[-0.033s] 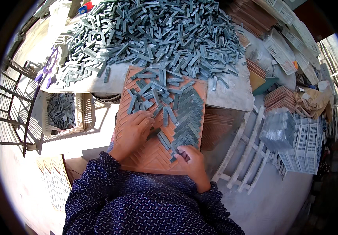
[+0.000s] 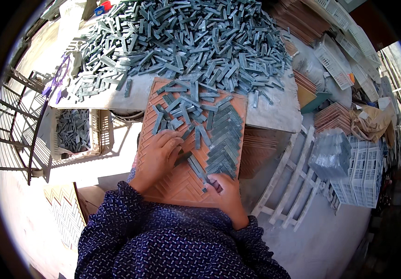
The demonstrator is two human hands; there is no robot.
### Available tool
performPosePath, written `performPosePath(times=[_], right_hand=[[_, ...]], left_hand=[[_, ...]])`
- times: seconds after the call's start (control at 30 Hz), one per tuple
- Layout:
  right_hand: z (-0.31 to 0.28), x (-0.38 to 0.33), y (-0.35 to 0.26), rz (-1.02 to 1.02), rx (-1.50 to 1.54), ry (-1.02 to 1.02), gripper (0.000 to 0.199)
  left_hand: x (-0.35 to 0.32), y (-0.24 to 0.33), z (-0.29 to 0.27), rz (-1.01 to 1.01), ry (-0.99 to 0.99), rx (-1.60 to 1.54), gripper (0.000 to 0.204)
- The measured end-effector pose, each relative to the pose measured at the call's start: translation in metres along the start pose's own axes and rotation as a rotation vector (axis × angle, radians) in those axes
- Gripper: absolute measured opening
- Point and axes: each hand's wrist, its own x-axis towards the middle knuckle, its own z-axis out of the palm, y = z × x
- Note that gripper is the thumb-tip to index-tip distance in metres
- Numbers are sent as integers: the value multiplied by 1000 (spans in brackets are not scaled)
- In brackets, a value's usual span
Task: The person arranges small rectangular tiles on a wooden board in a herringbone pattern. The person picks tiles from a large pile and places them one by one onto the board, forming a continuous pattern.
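Observation:
A terracotta-coloured tray (image 2: pixel 163 188) with herringbone grooves leans from my lap against the table edge. Grey-green stone strips (image 2: pixel 223 139) fill its right side in a zigzag pattern. Loose strips (image 2: pixel 182 109) lie jumbled on its upper part. My left hand (image 2: pixel 159 156) is closed over the tray's middle, a dark stone strip (image 2: pixel 183 158) sticking out from its fingers. My right hand (image 2: pixel 226 189) pinches a strip at the lower end of the laid pattern; its fingers partly hide that piece. Between the hands, two strips (image 2: pixel 196 168) lie slanted side by side.
A large heap of stone strips (image 2: pixel 186 42) covers the table (image 2: pixel 275 109) beyond the tray. At left stands a crate (image 2: pixel 94 132) of strips, with a grooved panel (image 2: pixel 63 211) below it. On the right are a wooden pallet (image 2: pixel 286 179), white crates (image 2: pixel 361 172) and stacked trays (image 2: pixel 333 116).
My right hand has shifted very slightly up and left at the pattern's lower end. The left hand stays nearly in place.

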Motion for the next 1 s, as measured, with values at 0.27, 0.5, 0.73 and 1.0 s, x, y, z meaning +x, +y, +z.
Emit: performPosePath(times=[0.27, 0.5, 0.73, 1.0], right_hand=[[33, -11, -9, -82, -332, -125, 27], [34, -11, -9, -106, -403, -111, 29], [31, -11, -9, -139, -441, -118, 26], [38, -10, -12, -269, -521, -46, 15]], left_hand=[[-63, 11, -28, -145, -6, -68, 15], [-90, 21, -30, -299, -31, -148, 13], [-90, 23, -23, -245, -62, -170, 10], [-90, 33, -16, -210, -116, -188, 10]])
